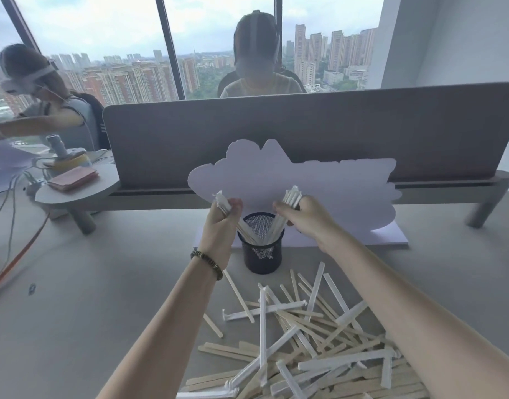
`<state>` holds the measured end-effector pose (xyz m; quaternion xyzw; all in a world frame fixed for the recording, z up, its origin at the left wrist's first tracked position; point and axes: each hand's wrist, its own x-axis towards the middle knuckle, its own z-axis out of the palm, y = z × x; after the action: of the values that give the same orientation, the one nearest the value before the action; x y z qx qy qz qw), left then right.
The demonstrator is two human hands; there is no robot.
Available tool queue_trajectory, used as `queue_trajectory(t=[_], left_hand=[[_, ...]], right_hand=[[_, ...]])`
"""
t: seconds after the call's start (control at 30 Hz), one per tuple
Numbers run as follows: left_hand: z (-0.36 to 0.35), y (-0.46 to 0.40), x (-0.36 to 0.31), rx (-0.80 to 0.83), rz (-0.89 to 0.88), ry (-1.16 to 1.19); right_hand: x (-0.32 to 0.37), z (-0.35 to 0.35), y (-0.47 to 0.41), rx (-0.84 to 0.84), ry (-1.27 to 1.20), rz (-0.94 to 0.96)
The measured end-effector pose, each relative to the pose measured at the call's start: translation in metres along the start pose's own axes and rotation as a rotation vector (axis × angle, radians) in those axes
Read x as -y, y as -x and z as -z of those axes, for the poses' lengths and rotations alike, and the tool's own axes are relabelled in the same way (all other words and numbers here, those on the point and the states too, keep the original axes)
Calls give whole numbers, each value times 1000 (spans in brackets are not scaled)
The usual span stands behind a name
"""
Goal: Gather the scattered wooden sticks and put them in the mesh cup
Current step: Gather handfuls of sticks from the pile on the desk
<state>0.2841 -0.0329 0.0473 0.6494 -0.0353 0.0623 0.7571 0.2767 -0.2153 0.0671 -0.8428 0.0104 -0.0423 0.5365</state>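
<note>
Two bundles of sticks going into the mesh cup (262, 249) at once: left hand (221, 223) and right hand (305, 217) each clenched round one. Loads still lie on the near worktop (89, 298). Splayed like that, they might tip the cup.

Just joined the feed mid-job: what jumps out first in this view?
Both hands, left and right, each grip a bundle of sticks angled down into the black mesh cup at the centre of the desk. Below it, near the bottom right, a big loose pile of wooden sticks, some paper-wrapped, covers the desk. Behind the cup stands a pale cloud-shaped cutout against the grey divider.
</note>
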Motion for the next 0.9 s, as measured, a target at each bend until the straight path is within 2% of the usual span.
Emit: queue_trajectory(t=[0.13, 0.3, 0.43, 0.63, 0.9], left_hand=[[3, 5, 3, 63, 29, -53], [10, 12, 0, 113, 70, -102], [13, 14, 3, 50, 12, -150], [14, 10, 5, -202, 17, -264], [7, 5, 5, -144, -35, -297]], right_hand=[[-2, 1, 3, 60, 70, 20], [-9, 6, 7, 75, 22, 42], [-16, 5, 7, 4, -14, 44], [-14, -1, 9, -126, -73, -7], [-12, -2, 16, -37, -199, 22]])
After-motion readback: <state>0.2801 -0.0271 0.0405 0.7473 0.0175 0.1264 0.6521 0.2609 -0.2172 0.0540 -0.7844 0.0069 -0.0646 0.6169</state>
